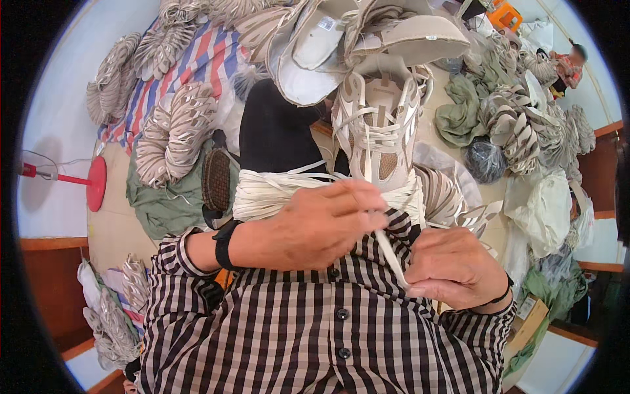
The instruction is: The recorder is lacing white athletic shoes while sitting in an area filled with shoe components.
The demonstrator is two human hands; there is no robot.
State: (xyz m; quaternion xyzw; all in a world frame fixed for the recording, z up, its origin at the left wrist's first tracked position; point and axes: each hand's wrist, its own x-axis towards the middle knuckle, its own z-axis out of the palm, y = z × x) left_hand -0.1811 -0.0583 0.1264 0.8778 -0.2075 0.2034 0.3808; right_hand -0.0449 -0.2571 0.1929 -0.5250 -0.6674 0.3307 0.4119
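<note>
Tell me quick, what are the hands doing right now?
Left hand: fingers partly curled, across the white shoelace; can't tell if it's gripping.
Right hand: closed, holding the same shoelace.

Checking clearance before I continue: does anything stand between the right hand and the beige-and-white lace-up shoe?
Yes. Along the flat white lace from the right hand to the shoe, the left hand crosses midway; a bundle of off-white laces lies by the shoe's toe.

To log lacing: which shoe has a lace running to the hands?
The mesh-toed shoe just beyond the left hand: a white lace crosses its front; the shoes behind show none.
</note>
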